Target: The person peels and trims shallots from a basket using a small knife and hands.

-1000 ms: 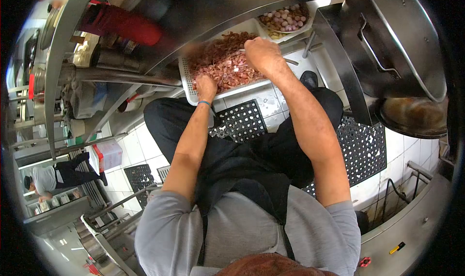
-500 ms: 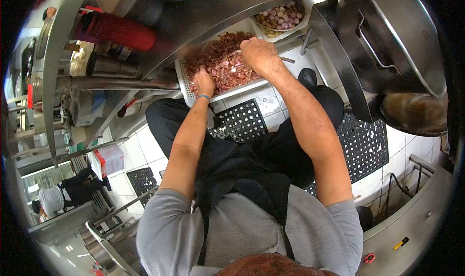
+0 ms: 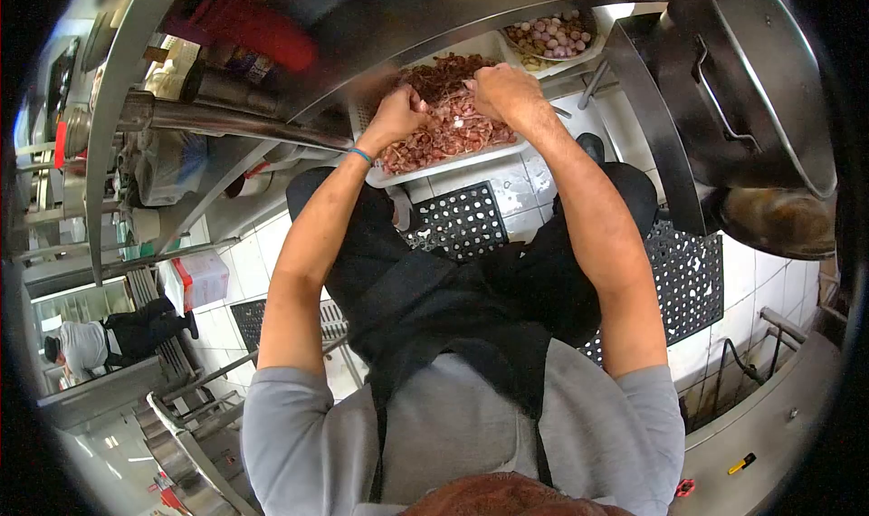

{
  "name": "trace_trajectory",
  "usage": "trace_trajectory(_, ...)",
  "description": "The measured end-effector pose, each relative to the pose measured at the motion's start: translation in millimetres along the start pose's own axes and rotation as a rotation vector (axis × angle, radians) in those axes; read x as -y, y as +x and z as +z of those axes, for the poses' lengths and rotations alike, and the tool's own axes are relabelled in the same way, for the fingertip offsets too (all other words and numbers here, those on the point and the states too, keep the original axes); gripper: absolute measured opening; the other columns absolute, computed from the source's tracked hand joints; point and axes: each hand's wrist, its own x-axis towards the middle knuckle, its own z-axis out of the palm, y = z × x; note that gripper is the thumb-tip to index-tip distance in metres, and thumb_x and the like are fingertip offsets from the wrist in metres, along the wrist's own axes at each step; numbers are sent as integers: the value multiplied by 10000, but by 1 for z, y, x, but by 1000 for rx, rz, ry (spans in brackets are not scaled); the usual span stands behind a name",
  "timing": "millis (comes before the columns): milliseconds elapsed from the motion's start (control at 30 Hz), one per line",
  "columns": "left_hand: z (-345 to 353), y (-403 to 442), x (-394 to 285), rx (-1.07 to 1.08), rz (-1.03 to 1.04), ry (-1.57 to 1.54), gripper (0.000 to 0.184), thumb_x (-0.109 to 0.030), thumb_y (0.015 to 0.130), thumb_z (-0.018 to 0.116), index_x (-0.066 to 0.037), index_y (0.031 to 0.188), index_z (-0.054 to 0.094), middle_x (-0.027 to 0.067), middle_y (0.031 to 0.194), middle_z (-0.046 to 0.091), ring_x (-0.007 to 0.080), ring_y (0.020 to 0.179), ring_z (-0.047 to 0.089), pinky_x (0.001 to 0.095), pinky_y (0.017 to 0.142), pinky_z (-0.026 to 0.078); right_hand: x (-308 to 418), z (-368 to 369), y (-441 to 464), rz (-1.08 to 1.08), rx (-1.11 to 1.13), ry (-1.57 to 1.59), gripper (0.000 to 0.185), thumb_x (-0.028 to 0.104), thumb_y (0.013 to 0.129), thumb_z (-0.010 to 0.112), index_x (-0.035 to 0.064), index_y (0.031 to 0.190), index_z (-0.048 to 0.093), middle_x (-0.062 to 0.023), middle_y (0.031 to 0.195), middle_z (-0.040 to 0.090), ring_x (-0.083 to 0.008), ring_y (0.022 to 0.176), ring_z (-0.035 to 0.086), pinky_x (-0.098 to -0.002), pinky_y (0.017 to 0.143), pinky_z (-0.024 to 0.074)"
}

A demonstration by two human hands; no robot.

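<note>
Your left hand (image 3: pixel 396 119) has lifted from the lower-left end of the heap since the earlier frame and is now nearer your right hand (image 3: pixel 509 92), both in the upper middle of the frame. Its fingertips look pinched together on a small rounded pinkish bulb (image 3: pixel 421 106), above the loose heap of reddish-brown papery pieces (image 3: pixel 460 138) in the white perforated plastic basket (image 3: pixel 403 176). Your right hand curls round a thin grey metal-looking tool (image 3: pixel 562 112); its fingertips are unclear. Expect the bulb to be light, firm, perhaps slippery; hold its sides. The basket shows farther right than before.
</note>
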Motion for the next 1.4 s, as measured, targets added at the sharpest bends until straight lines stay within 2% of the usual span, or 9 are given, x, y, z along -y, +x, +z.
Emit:
trace_trajectory(133,-17,-14,-22,71,1,-494,161,-98,837,685,7,905,584,32,831,630,105,745,578,266,665,491,7,5,2,-127,-19,160,354,277,948,466,23,1115,647,-222,1027,667,-362,998,639,-459,858,508)
trace_trajectory(200,-14,-17,-23,109,-81,-791,161,-100,875,657,-7,975,571,18,855,618,101,737,577,244,653,492,8,13,3,-242,-70,241,360,256,940,487,24,1186,613,-227,1056,661,-343,991,647,-433,862,507)
trace_trajectory(300,-10,-24,-29,167,-138,-1141,186,-99,941,568,-18,1106,542,18,899,601,108,746,577,246,649,510,12,29,-1,-165,-122,639,328,215,846,586,11,1096,646,-204,1037,669,-390,1015,623,-419,901,494)
trace_trajectory(367,-11,-25,-33,162,-184,-1254,205,-106,953,545,-20,1139,532,19,909,592,118,749,579,251,652,514,9,34,-2,-195,-154,663,350,215,871,581,-4,1144,605,-204,1001,672,-333,958,639,-400,865,491)
trace_trajectory(533,-14,-16,-29,233,-154,-1535,347,-131,986,475,6,1304,461,74,1089,576,170,957,560,305,857,487,6,38,5,-181,-159,791,383,193,911,567,-7,1233,519,-114,834,637,-185,743,592,-322,690,467)
trace_trajectory(600,-16,-14,-28,247,-115,-1606,354,-125,984,474,26,1304,454,82,1114,573,175,967,563,304,854,490,7,36,1,-170,-144,802,383,183,920,579,1,1247,498,-47,741,588,-109,670,518,-275,600,414)
trace_trajectory(800,-20,-16,-27,211,-91,-1691,296,-65,959,490,62,1227,504,102,1108,594,164,913,588,262,794,501,22,42,1,-249,-76,877,353,193,937,576,15,1231,493,-21,718,568,-96,648,509,-277,573,404)
trace_trajectory(1067,-28,-19,-34,247,-139,-1780,169,-27,962,426,45,1056,547,129,1062,595,172,917,585,260,780,503,39,40,4,-228,-163,934,307,160,938,568,19,1201,495,-36,750,606,-95,669,530,-263,603,427)
trace_trajectory(1400,-30,-22,-42,236,-121,-1755,210,-30,962,406,51,1120,518,150,1074,594,180,894,577,275,798,497,42,42,6,-211,-115,976,248,131,940,561,17,1152,502,-61,801,644,-102,726,580,-266,624,459)
